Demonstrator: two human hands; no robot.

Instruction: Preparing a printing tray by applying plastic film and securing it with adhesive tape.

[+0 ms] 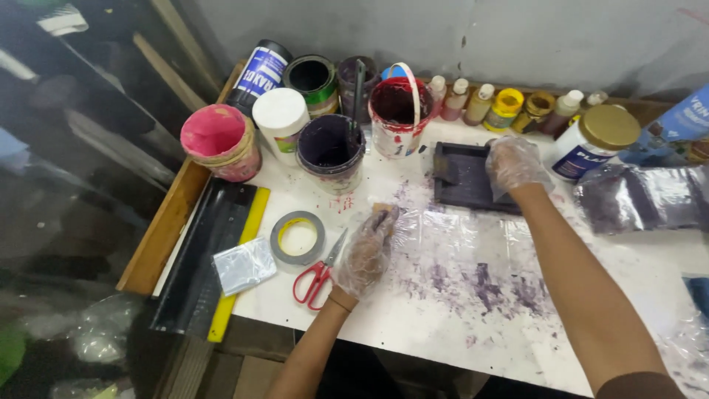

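Now, head view, line by line:
Left hand (365, 255): in a thin clear glove, at 6 o'clock on the table (413, 325); fingers curled shut on a small brownish tool (384, 212), which sticks out at 12 o'clock from the fist; what kind of tool I cannot tell.
Right hand (513, 162): gloved too, at 1 o'clock; fingers bent and closed over the right edge of the tray (465, 177).
Tray: dark, flat, rectangular; lies on the table just below the bottle row, well apart from the left hand.
Scissors (317, 273): red handles, touching or just beside the left wrist at its 9 o'clock.
Tape roll (298, 238): grey, at 10 o'clock from the scissors.
Squeegee (214, 258): long, black with a yellow edge, at 9 o'clock on the table's left side; a silver packet (244, 266) lies on it.
Tubs (332, 148): open paint pots grouped at 11 o'clock; one pink, one dark purple, one red inside.
Bottles (480, 103): small, in a row along the back at 12 o'clock.
Jar (594, 140): white, gold lid, at 2 o'clock, just right of the right hand.
Table: white, smeared purple between the arms.
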